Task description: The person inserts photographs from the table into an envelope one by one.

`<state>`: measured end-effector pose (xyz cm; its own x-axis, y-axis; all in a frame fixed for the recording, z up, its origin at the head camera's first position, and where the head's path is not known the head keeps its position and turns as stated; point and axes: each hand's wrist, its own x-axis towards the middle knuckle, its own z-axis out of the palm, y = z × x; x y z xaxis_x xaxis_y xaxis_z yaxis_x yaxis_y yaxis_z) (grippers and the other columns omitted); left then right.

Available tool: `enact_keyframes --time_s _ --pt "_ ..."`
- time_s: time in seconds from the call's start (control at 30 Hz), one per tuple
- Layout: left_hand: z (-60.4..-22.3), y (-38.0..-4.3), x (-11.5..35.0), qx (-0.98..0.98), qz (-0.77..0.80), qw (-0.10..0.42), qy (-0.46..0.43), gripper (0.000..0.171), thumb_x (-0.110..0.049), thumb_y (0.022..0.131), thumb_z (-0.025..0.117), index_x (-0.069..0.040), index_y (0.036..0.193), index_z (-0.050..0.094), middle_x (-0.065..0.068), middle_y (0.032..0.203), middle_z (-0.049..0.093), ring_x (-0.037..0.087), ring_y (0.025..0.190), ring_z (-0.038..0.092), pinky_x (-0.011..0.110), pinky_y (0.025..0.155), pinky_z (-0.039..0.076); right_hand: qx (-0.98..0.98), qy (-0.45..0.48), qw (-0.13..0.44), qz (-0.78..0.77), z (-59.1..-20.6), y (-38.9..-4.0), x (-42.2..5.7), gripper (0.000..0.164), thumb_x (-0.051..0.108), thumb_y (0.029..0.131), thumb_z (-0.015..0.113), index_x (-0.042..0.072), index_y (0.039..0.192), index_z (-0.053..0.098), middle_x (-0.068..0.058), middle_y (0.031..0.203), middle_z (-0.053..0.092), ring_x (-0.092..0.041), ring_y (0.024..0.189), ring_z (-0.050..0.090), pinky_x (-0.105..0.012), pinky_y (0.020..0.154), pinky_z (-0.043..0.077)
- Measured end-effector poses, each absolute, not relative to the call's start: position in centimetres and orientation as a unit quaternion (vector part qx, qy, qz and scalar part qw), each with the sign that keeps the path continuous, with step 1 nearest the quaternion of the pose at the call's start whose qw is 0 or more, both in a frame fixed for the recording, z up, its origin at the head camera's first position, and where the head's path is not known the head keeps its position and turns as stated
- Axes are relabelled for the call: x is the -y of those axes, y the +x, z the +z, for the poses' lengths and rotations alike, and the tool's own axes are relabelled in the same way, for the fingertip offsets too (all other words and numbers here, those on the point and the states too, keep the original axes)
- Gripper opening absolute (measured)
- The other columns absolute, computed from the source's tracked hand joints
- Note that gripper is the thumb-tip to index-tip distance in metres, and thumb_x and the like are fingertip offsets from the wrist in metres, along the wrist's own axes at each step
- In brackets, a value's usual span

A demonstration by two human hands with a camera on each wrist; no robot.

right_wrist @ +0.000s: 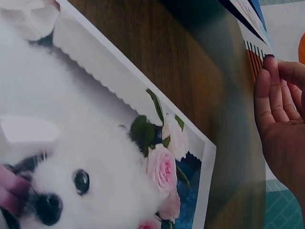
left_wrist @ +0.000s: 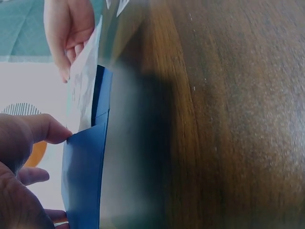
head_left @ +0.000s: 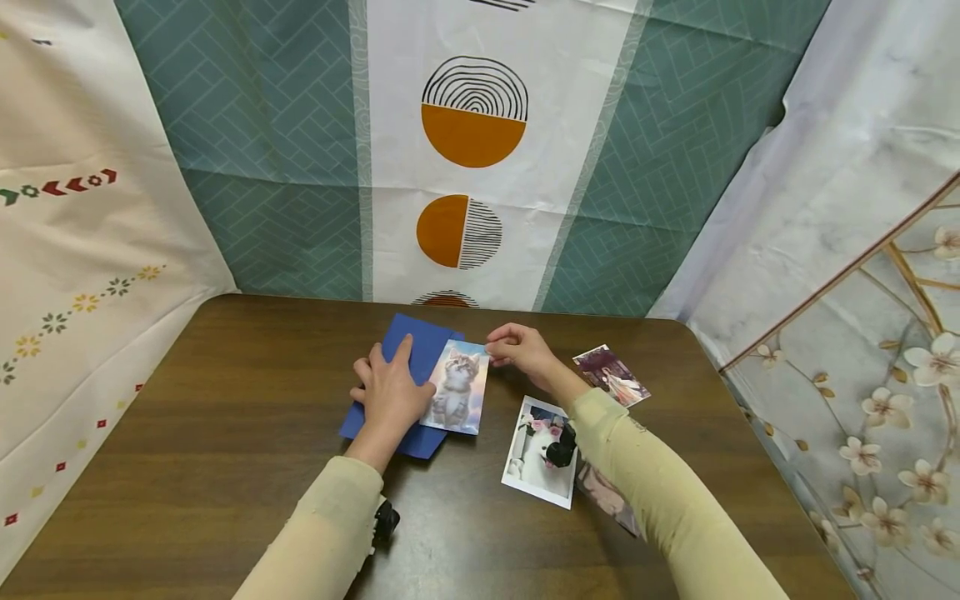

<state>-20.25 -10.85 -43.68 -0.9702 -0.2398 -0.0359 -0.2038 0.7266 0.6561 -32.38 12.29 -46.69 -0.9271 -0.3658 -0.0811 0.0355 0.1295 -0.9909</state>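
Nearest on the brown table [head_left: 187, 467], a white-edged dog photo [head_left: 536, 454] is seen beside a pinkish card [head_left: 609, 500], which is partly covered by the right sleeve [head_left: 660, 475]. Just beyond, a blue envelope [head_left: 427, 354] is laid aslant, its long axis pointed from near left to far right. It is pressed by the left hand [head_left: 393, 392], whose fingers are spread over it, with the thumb set at the lip. Directly to the right of that thumb, the kitten card [head_left: 459, 387] is placed, its long axis directed away from the person and slightly tilted; its left side seems to be tucked beneath the lip, though how deeply cannot be told. The card's far right corner is pinched by the right hand [head_left: 527, 353], so the envelope is found leftward from that grip, across the card's width. Farther right, a purple card [head_left: 611, 375] is laid flat, and behind everything a patterned cloth [head_left: 285, 167] is hung
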Motion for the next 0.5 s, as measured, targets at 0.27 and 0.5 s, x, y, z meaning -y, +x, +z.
enact_keyframes --time_s 0.27,0.5 --pt "-43.5 -20.6 10.6 0.927 -0.353 0.023 0.121 0.089 -0.029 0.093 0.081 -0.019 0.169 0.036 0.032 0.169 0.019 0.056 0.149 0.015 0.082 0.104 0.028 -0.751 -0.121 0.122 -0.637 -46.2 -32.0 -11.3 0.022 -0.004 0.099 0.071 -0.015 0.117 0.064 0.003 0.083 0.075 -0.016 0.076 0.069 -0.026 0.067 0.055" --pt "-43.3 -20.7 10.4 0.925 -0.359 0.024 0.122 0.088 -0.03 0.093 0.08 -0.018 0.169 0.035 0.033 0.168 0.02 0.057 0.149 0.015 0.082 0.105 0.027 -0.768 -0.136 0.105 -0.617 -45.7 -32.0 -10.0 0.015 -0.002 0.098 0.074 -0.008 0.111 0.069 0.001 0.084 0.076 -0.038 0.087 0.073 -0.027 0.066 0.057"
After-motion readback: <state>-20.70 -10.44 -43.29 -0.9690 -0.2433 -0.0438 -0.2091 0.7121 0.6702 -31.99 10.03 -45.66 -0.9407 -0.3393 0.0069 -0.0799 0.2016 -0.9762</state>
